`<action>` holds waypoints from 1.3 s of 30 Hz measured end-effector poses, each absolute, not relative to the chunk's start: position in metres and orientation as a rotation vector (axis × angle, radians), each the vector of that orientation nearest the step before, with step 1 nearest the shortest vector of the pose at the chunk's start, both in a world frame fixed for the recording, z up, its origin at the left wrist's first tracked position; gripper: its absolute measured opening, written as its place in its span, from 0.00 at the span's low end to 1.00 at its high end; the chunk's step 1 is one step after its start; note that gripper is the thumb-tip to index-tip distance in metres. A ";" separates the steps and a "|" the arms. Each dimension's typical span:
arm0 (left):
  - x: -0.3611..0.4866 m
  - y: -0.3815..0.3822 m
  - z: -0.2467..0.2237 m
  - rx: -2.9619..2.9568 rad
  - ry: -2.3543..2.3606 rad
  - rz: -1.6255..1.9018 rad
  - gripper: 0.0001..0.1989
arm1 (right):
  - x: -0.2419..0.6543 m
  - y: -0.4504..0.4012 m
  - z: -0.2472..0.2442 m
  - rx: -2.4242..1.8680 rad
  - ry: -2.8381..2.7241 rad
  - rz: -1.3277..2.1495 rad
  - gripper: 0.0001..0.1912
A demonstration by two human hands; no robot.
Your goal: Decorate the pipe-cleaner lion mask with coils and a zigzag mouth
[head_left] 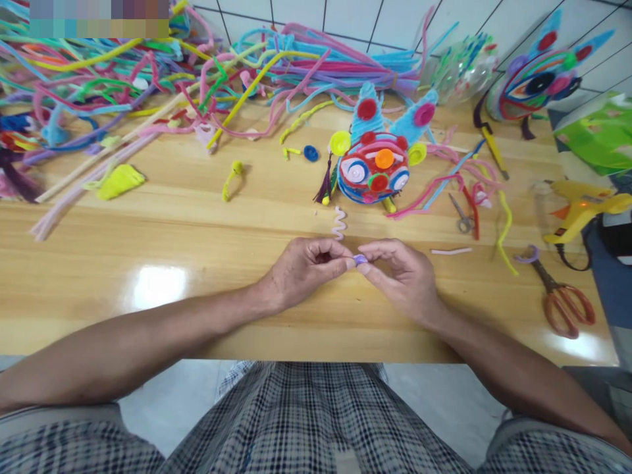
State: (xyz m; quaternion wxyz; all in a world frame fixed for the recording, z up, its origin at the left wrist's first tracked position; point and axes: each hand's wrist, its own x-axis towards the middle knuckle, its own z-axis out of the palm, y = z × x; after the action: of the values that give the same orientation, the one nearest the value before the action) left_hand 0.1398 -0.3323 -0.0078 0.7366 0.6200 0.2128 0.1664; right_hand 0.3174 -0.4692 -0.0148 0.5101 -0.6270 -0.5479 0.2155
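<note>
Between my two hands, near the table's front edge, is a small purple piece. My left hand pinches its left side with thumb and fingertips. On its right side the thumb and fingers of my right hand are closed too. A wavy pale pink strip lies just beyond my left hand. Farther back stands a colourful animal head with blue ears, red discs and round eyes. A short pale pink piece lies to the right of my right hand.
Piles of coloured fuzzy stems cover the back and left of the wooden table. To the right are orange-handled scissors, small scissors, a yellow glue gun, a yellow cutter and a second animal head.
</note>
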 end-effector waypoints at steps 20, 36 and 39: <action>0.138 -0.334 -0.007 1.382 0.465 0.368 0.09 | 0.315 -0.472 -0.017 -1.499 -1.291 0.481 0.08; 0.141 -0.342 0.000 1.264 0.494 0.489 0.15 | 0.309 -0.474 -0.014 -1.490 -1.258 0.445 0.07; 0.139 -0.345 0.000 1.329 0.502 0.537 0.11 | 0.309 -0.474 -0.015 -1.473 -1.266 0.418 0.05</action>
State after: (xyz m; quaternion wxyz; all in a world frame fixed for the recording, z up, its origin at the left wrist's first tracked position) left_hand 0.1387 -0.3450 -0.0002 0.7255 0.6023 0.2275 0.2433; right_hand 0.3089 -0.4739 -0.0155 0.5460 -0.6211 -0.5339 0.1763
